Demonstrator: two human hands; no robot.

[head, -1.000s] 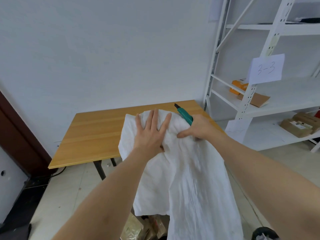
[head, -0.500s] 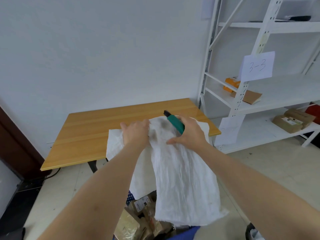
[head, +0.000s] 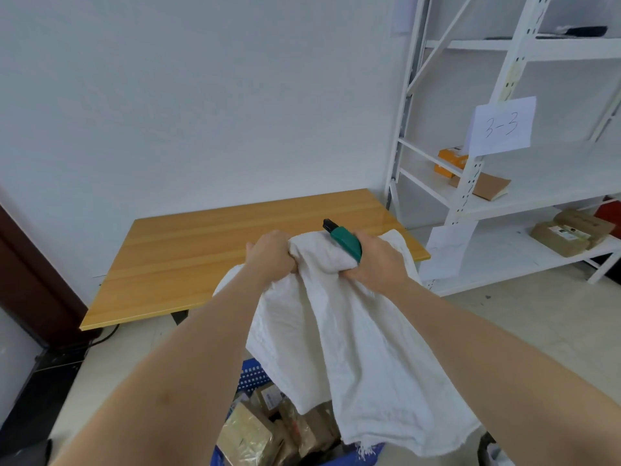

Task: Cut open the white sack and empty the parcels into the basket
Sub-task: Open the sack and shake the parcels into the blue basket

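A: What is seen nearest, at the bottom of the view?

B: Brown parcels [head: 285, 428] are seen heaped in the blue basket [head: 250, 375], of which only a perforated wall and a bit of rim are shown. The frayed, open lower edge of the white sack [head: 353, 348] is hung directly over that heap, touching or nearly touching the top parcels.

A: So how much of the task is judged done?

B: The cutting is judged finished, since the bottom edge is open and ragged. The emptying is judged nearly complete: the sack is limp and flat, and no bulge is shown in it. Whether a last parcel is caught inside cannot be told. What is left is judged to be a final shake and the sack being put aside.

A: And where is the sack held, further up?

B: Its upper end is bunched between both hands, above the near edge of the wooden table [head: 188, 250]. The left hand [head: 272, 257] is clenched on a fistful of fabric. The right hand [head: 379, 260] is closed on the fabric too, with a green utility knife [head: 346, 242] pinned against the cloth and pointed away, toward the wall.

A: Beyond that?

B: White shelving [head: 470, 203] with a few boxes is seen, untouched.
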